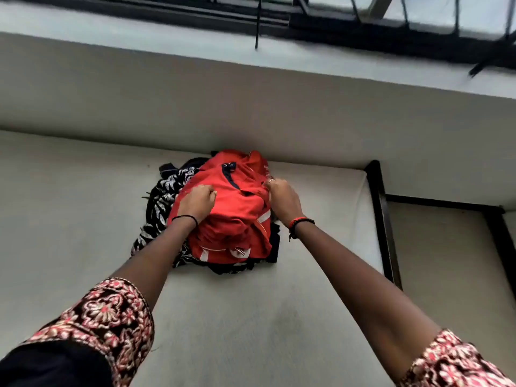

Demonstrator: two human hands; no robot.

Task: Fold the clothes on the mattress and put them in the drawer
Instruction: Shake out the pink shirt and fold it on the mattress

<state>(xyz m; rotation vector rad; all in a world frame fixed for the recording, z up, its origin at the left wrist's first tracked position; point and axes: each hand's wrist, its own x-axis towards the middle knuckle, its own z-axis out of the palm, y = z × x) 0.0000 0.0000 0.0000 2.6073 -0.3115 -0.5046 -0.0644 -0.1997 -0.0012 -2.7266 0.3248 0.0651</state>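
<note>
clothes [237, 233]: one loose heap on the mattress [251, 325], at its far edge, up against the wall [251, 113]. all of it is bunched and unfolded.

top item: red shirt [231, 188], crumpled, with dark trim at the collar and pale stripes along its near hems. it covers most of the heap.

beneath, left side: print garment [163, 196], black with a white leaf pattern, spilling out to the left and toward the near side.

beneath, right and near side: dark garment [275, 247], only an edge showing. its kind cannot be told.

left grip [196, 201]: bare hand, knuckles up, on the left part of the red shirt, fingers curled down and clenched on a fold of the cloth. black band [185, 218] at the wrist.

right grip [282, 199]: bare hand on the right part of the red shirt, fingers and thumb pinching a bunch of cloth near the collar. ring [271, 180] on one finger, red bead bracelet [301, 221] at the wrist.

arms: both reach out from the near edge, well apart at the elbows and closer at the heap. left sleeve [111, 317] and right sleeve [452, 361] are floral, in red, pink and dark tones.

mattress: pale grey cover.

bed frame [382, 219]: black, along the right edge of the mattress.

window [363, 29]: dark frame with bars, above the wall, blurred.
</note>
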